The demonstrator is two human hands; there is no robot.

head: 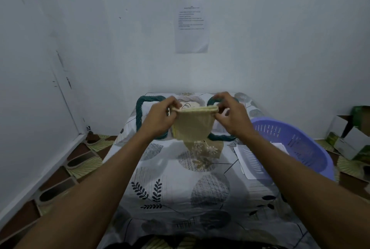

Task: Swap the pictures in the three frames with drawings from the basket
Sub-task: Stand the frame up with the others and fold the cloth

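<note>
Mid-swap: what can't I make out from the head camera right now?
Head view:
- Wall notice: print too small.
- Beige frame, gripped by left hand and right hand: picture side faces away.
- Green rope frames: contents hidden behind hands and beige frame.
- Sheets in purple basket: drawings blurred, partly behind basket wall.

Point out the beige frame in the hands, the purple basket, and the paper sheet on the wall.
beige frame (192, 125): head view, middle of its flat face.
purple basket (280, 131): head view, slotted far wall.
paper sheet (191, 28): head view, its centre.
</note>
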